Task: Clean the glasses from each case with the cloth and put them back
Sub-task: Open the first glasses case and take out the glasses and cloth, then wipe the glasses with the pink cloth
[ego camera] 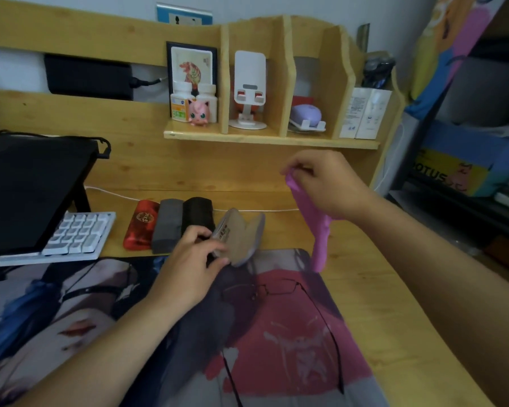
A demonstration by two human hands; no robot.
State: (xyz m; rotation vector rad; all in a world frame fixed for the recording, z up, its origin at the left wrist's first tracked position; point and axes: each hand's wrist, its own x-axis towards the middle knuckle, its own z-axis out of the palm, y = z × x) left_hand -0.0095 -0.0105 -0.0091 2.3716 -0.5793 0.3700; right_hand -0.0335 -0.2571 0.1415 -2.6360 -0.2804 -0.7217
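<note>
My right hand (pixel 326 183) pinches a purple cleaning cloth (pixel 318 233) by its top edge, and the cloth hangs down above the desk. My left hand (pixel 194 259) grips the near side of an open case (pixel 241 236) with a tan lining, lying at the back edge of the desk mat. Thin black-framed glasses (pixel 279 289) lie unfolded on the mat, temples pointing toward me. Left of the open case stand three closed cases in a row: black (pixel 197 212), grey (pixel 168 224) and red (pixel 141 224).
A printed desk mat (pixel 276 348) covers the wooden desk (pixel 379 289). A white keyboard (pixel 77 233) and a black laptop stand (pixel 33 186) sit at the left. A white cable (pixel 262 210) runs behind the cases. A shelf (pixel 271 139) with bottles and a phone stand hangs above.
</note>
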